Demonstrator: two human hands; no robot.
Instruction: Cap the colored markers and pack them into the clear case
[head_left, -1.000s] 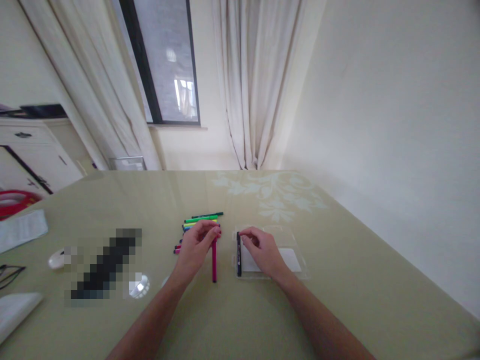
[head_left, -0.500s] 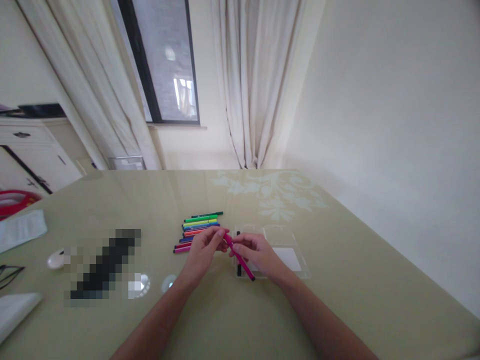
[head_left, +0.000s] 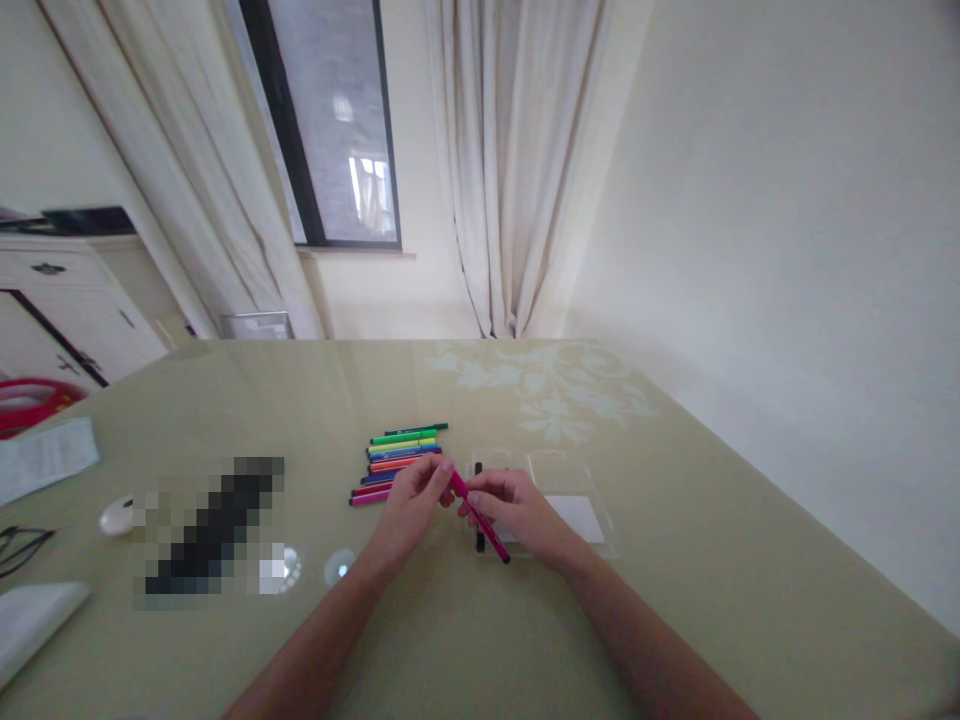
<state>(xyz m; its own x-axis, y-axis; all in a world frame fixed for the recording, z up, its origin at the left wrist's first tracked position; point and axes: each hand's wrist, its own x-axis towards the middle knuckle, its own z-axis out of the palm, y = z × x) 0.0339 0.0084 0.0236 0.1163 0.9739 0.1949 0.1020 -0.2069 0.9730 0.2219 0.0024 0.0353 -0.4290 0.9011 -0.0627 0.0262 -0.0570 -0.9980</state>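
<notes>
A magenta felt-tip pen slants between my two hands, its dark end pointing down toward me. My left hand pinches the upper end, and my right hand grips the barrel lower down; both are closed on it. Beneath my right hand lies a clear plastic case with a white card in it. A black pen lies along the case's left side, partly covered by my fingers. Left of the case, several coloured felt-tip pens lie in a row, some partly behind my left hand.
On the left of the table are a white mouse, eyeglasses, a pale cloth or paper and a white object. A pixelated dark shape lies nearer the middle. A wall stands along the right side.
The magenta pen has rolled slightly in my fingers, so dark markings now show on its barrel. Both hands stay in nearly the same place; the view has shifted very slightly.
</notes>
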